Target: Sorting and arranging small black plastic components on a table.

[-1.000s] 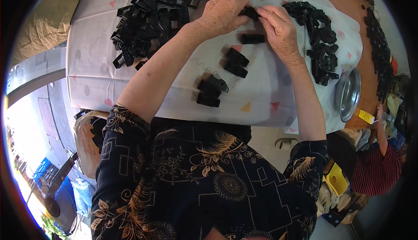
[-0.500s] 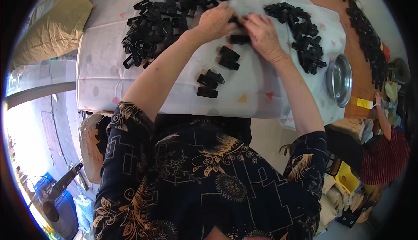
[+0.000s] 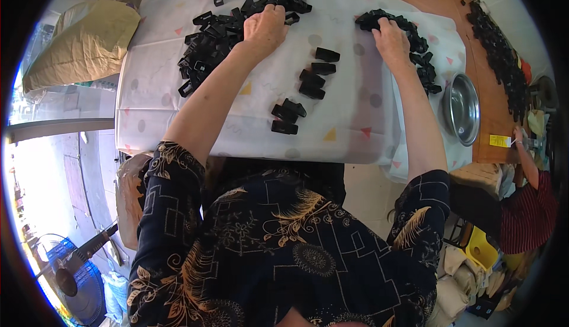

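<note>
My left hand point(image 3: 265, 29) is over the right side of a large heap of black plastic buckle-like parts point(image 3: 210, 45), its fingers bent and the tips partly hidden. To the right, my right hand point(image 3: 392, 43) touches a smaller pile of similar black parts point(image 3: 418, 41), with fingers curled down onto it. What either hand pinches is hidden. Between the two piles, several black pieces point(image 3: 312, 78) lie in a loose slanting line on the cloth, all apart from my hands.
A patterned white cloth point(image 3: 349, 131) covers the table. A shiny metal bowl point(image 3: 461, 109) stands at its right edge. More black parts point(image 3: 498, 60) lie far right, near another person's hand point(image 3: 519, 135) and a yellow label point(image 3: 499, 141). A fan point(image 3: 70, 276) stands lower left.
My hands were close together at the middle; they have parted, the left to the large heap, the right to the smaller pile. Another black piece now lies at the far end of the line.
</note>
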Action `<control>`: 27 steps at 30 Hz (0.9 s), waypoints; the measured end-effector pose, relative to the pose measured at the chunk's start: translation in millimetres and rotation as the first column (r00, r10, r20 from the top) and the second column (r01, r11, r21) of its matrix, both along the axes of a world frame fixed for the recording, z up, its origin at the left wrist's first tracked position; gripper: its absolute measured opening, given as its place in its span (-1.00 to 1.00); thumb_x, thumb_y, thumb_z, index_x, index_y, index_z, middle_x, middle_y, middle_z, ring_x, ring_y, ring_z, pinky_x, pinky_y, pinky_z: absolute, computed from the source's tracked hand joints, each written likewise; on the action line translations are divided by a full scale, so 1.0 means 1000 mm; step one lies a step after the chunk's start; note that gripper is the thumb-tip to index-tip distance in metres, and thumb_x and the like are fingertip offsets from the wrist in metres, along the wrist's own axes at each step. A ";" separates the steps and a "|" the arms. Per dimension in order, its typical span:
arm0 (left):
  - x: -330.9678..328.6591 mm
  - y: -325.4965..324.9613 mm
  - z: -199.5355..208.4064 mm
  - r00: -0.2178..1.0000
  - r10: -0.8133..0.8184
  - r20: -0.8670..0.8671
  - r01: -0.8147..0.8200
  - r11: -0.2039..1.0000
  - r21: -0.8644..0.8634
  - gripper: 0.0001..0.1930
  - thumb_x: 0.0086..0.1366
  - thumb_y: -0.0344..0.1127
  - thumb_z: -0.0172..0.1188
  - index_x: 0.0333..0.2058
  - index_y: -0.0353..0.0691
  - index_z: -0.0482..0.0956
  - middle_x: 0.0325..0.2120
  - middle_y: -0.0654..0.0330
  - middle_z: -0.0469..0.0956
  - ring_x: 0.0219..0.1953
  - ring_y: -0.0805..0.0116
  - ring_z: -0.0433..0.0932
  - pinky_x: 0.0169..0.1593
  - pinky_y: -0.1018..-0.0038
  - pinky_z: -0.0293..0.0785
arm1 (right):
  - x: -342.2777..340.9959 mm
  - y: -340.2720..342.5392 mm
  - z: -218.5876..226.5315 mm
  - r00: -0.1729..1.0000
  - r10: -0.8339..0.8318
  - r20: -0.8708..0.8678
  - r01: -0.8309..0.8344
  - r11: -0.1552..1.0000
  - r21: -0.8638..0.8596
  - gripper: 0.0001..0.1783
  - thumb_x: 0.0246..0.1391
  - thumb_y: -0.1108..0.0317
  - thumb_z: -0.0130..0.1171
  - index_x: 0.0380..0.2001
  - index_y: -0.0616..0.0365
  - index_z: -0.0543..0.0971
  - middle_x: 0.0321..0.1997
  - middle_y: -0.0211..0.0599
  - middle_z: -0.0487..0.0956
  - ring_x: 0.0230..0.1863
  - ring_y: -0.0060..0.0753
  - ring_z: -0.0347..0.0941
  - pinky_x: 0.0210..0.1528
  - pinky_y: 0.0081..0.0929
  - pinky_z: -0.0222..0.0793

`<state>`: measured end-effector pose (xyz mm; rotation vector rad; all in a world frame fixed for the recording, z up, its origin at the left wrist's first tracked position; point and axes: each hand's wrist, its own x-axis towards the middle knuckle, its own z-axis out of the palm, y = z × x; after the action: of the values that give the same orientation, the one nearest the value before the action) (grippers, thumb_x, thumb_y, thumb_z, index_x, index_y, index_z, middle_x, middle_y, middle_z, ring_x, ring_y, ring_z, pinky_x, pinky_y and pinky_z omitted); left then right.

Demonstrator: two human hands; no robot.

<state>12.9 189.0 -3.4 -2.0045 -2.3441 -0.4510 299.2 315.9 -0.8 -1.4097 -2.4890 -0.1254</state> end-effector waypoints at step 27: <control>0.047 0.027 0.004 0.859 -0.486 0.159 0.495 0.869 -0.021 -0.62 0.18 -0.42 0.20 0.00 0.00 0.50 -0.10 0.08 0.46 -0.05 0.03 0.57 -0.10 0.19 0.55 | 0.002 -0.043 -0.001 0.743 -0.152 -0.652 -0.203 0.877 -0.435 -0.76 0.14 0.45 0.25 -0.13 0.16 0.49 -0.25 -0.49 0.52 -0.28 -0.70 0.42 -0.21 -0.66 0.35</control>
<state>60.4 216.3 1.1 -2.6900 -1.9035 -0.5637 301.2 273.0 -1.4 -1.2569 -1.9587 0.9246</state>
